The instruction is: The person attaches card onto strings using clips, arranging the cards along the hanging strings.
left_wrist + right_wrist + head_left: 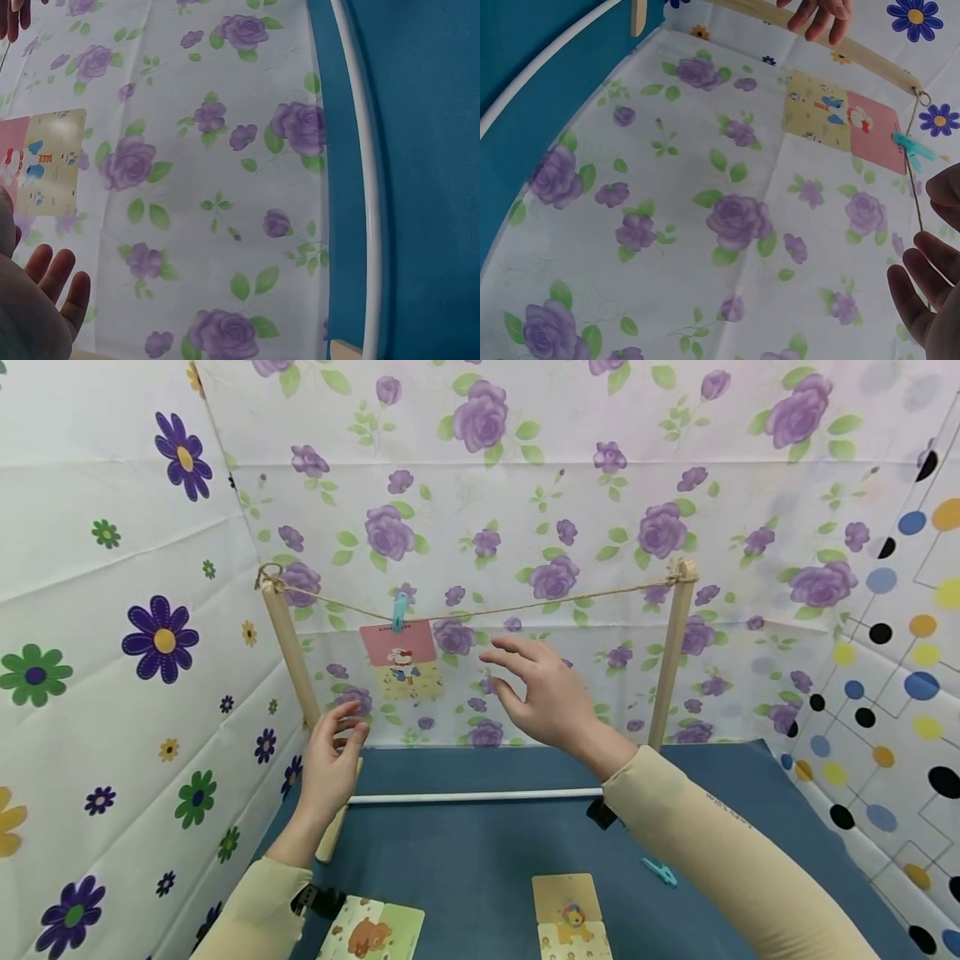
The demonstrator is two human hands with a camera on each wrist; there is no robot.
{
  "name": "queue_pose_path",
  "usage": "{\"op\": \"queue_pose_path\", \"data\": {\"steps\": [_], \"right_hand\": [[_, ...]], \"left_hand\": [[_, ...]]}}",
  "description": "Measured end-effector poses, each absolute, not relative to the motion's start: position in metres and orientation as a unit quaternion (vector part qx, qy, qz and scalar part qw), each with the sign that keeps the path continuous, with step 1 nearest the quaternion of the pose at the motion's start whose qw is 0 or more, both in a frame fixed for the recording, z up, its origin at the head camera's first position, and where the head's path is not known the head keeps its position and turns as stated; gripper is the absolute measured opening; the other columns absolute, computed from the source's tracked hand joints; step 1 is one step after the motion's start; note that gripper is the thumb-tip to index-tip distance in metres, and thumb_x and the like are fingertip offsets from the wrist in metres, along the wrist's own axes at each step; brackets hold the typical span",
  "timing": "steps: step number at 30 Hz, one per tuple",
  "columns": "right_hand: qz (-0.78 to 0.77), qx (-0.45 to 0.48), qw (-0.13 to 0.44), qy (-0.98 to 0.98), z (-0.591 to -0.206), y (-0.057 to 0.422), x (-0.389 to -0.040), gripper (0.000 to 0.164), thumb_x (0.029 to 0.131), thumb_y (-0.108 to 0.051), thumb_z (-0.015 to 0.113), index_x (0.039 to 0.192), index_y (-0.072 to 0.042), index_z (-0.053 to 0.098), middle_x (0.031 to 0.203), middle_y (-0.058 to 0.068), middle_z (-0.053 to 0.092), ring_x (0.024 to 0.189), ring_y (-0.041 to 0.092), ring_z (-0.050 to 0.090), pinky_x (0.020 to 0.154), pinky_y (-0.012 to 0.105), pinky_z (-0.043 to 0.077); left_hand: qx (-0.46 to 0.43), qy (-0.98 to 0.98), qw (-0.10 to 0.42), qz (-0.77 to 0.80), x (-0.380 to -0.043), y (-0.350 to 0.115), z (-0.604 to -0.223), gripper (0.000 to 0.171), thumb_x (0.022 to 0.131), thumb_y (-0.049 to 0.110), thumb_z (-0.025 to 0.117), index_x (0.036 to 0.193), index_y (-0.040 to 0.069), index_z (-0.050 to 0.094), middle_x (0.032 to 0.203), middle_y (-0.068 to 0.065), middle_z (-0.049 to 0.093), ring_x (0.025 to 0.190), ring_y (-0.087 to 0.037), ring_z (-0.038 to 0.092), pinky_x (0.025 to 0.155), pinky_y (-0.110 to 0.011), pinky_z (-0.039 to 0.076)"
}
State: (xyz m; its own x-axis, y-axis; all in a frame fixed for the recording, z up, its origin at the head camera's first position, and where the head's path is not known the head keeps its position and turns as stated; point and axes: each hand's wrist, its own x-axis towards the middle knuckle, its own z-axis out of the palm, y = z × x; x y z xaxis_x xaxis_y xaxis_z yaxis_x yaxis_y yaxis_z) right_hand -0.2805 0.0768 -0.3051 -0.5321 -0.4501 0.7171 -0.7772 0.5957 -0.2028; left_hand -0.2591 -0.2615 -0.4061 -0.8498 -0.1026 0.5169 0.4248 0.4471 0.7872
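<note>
A pink-and-yellow card [403, 662] with a cartoon figure hangs from a twine line [517, 608], clipped by a light-blue clothespin [400, 612]. My right hand [546, 692] is raised to the right of this card, below the line in the head view, fingers loosely bent with nothing between them. Lower on the left, my left hand [335, 758] is held up near the left wooden post [288, 647], its fingers relaxed and holding nothing. The right wrist view shows the clothespin [913, 146] at the card's top edge, with the right hand's fingers [922, 262] close to the twine.
On the blue tabletop [465, 843] lie a bear card [401, 927], a lion card [567, 910] and another blue clothespin [660, 872]. A white rod [472, 796] runs low between the uprights. The right wooden post [672, 652] carries the line's other end. Floral cloth [480, 527] hangs behind.
</note>
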Motion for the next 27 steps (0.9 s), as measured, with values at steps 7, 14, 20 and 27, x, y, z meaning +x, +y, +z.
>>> {"op": "queue_pose_path", "data": {"steps": [7, 14, 20, 27], "right_hand": [[0.258, 0.368, 0.307, -0.839, -0.317, 0.078, -0.279, 0.036, 0.105, -0.015, 0.071, 0.141, -0.012, 0.071, 0.151, 0.013, 0.06, 0.139, 0.034, 0.055, 0.098, 0.05, 0.056], [0.277, 0.362, 0.294, -0.84, -0.333, 0.084, -0.277, 0.035, 0.105, -0.014, 0.071, 0.139, -0.011, 0.072, 0.15, 0.012, 0.061, 0.136, 0.033, 0.057, 0.102, 0.05, 0.054], [0.278, 0.339, 0.276, -0.855, -0.352, 0.089, -0.276, 0.033, 0.105, -0.017, 0.072, 0.138, -0.014, 0.073, 0.15, 0.009, 0.062, 0.135, 0.031, 0.059, 0.091, 0.046, 0.058], [0.285, 0.333, 0.277, -0.855, -0.367, 0.095, -0.274, 0.034, 0.104, -0.014, 0.073, 0.137, -0.015, 0.074, 0.149, 0.008, 0.063, 0.133, 0.03, 0.061, 0.086, 0.047, 0.058]], "left_hand": [[-0.099, -0.819, 0.237, -0.513, -0.257, -0.262, -0.421, 0.042, 0.113, 0.024, 0.059, 0.152, 0.011, 0.055, 0.148, -0.013, 0.055, 0.126, -0.024, 0.057, 0.096, -0.032, 0.044], [-0.1, -0.821, 0.211, -0.521, -0.249, -0.26, -0.436, 0.043, 0.113, 0.024, 0.058, 0.153, 0.007, 0.054, 0.15, -0.01, 0.054, 0.125, -0.024, 0.059, 0.093, -0.024, 0.046], [-0.095, -0.826, 0.19, -0.521, -0.239, -0.259, -0.447, 0.042, 0.113, 0.025, 0.058, 0.152, 0.009, 0.056, 0.15, -0.009, 0.055, 0.125, -0.021, 0.058, 0.093, -0.021, 0.045], [-0.099, -0.83, 0.178, -0.519, -0.236, -0.258, -0.455, 0.04, 0.114, 0.021, 0.057, 0.152, 0.008, 0.056, 0.151, -0.011, 0.055, 0.126, -0.022, 0.057, 0.09, -0.018, 0.045]]}}
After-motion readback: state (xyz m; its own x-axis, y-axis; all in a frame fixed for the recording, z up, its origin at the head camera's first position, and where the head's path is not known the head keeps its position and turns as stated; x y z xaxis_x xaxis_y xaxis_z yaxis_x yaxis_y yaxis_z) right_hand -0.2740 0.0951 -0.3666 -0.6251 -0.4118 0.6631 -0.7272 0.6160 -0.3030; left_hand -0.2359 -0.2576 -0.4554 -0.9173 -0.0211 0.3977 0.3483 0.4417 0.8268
